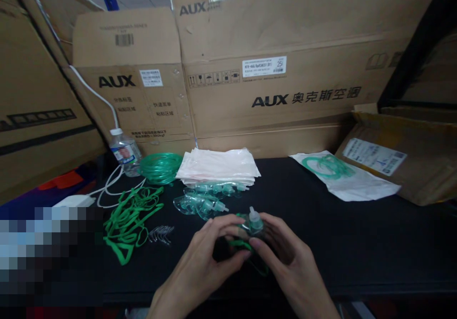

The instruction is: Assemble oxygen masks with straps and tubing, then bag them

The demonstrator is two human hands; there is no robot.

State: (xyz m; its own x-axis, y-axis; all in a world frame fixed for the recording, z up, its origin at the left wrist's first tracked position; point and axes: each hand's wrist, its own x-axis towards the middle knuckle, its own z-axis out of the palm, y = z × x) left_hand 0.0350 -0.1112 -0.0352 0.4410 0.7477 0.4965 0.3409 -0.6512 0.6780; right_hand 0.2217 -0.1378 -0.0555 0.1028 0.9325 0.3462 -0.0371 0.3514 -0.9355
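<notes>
Between my two hands is a clear green oxygen mask (254, 224) with a whitish connector pointing up. My left hand (214, 247) grips its left side, fingers on top and thumb below. On the other side my right hand (285, 250) grips the mask, its thumb over the near edge. A green elastic strap (240, 244) runs along the mask's near side and hangs in a loop below; its attachment is hidden by my fingers. More clear green masks (203, 204) lie just beyond my left hand.
Left of my hands lie a pile of green straps (134, 214) and several thin metal strips (161, 234). Farther back are coiled green tubing (160, 168), a bottle (124, 152) and stacked white bags (219, 164). A packed bag (342, 176) lies by a cardboard box (392, 152).
</notes>
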